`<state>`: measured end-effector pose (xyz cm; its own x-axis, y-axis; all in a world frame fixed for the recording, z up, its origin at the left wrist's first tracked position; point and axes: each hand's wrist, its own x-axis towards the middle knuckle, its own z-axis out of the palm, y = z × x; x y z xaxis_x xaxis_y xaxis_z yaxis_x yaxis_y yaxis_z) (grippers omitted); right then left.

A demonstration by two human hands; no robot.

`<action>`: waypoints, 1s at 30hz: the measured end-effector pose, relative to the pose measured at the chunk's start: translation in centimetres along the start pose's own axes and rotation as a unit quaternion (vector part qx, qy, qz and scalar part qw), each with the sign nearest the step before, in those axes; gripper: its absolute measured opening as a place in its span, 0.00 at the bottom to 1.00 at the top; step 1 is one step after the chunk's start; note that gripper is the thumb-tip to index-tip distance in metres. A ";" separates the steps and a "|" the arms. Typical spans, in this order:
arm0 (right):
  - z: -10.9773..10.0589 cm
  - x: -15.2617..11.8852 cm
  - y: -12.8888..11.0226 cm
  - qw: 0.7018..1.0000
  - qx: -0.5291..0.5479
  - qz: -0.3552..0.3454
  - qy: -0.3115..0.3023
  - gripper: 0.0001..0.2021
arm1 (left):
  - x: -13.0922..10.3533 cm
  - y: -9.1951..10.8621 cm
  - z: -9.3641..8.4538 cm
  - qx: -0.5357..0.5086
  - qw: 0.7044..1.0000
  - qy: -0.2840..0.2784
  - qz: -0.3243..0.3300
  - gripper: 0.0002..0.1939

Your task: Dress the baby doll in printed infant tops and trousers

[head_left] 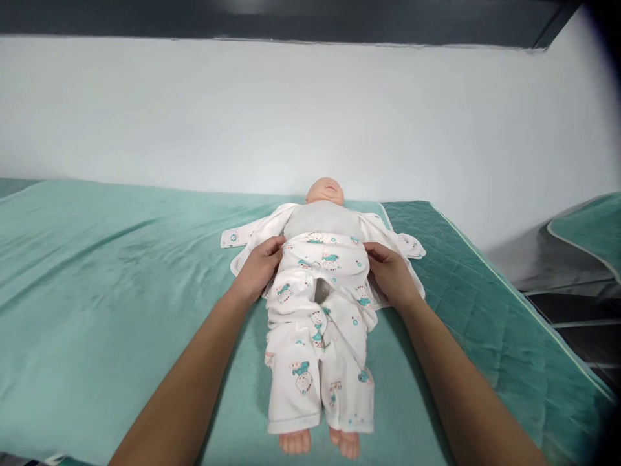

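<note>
white printed trousers [295, 320]: on the doll [323, 219], which lies on its back on the green bed sheet [121, 291]; they cover it from the belly down to just above the feet [295, 441].
waistband [323, 238]: between the two hands, crosswise over the doll's belly, at the far end of the trousers.
left hand [262, 262]: thumb and fingers closed on the waistband's left edge; some fingertips hidden.
right hand [391, 272]: closed on the opposite edge in a matching grip, fingertips partly hidden too.
nearer hand: neither; both touch the cloth, at about the same height along the doll.
from the grip: the garment lies inward of each hand, its legs running back toward the person, between the forearms.
long axis: along the doll's body, waistband toward the white wall [310, 116], cuffs toward the person; both legs nearly parallel, an opening at the crotch.
doll: head farthest off, beside the wall, feet nearest.
open white top [376, 226]: spread beneath the torso, sleeves out to both sides.
</note>
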<state>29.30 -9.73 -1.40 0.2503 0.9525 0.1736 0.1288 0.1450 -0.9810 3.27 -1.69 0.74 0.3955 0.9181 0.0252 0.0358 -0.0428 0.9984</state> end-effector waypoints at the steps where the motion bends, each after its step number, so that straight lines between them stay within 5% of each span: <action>1: 0.0 0.0 0.1 0.999 -0.033 -0.010 0.012 0.10 | 0.0 0.0 0.0 0.022 1.000 0.004 0.008 0.16; 6: 0.0 0.1 0.6 0.990 -0.128 -0.030 0.056 0.09 | -0.2 0.5 0.0 0.108 0.993 0.013 0.052 0.16; 13: 0.5 -0.2 0.0 0.982 -0.124 -0.063 0.131 0.06 | -0.1 0.4 0.4 0.128 0.985 0.072 0.091 0.13; 16: 0.8 -0.6 -1.0 0.977 -0.098 -0.108 0.156 0.05 | -0.1 0.5 0.4 0.156 0.965 0.115 0.174 0.11; 20: 1.1 -0.9 -1.9 0.982 -0.077 -0.139 0.104 0.04 | -0.3 1.3 0.4 0.217 0.932 0.097 0.272 0.09; 30: 0.4 0.5 -2.4 0.995 -0.034 -0.081 -0.038 0.09 | 1.3 1.6 0.7 0.113 0.986 0.028 0.120 0.10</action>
<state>28.69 -9.51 1.01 0.1478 0.9359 0.3199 0.2261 0.2829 -0.9321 4.47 -0.81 2.36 0.3665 0.8911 0.2678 0.1533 -0.3417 0.9272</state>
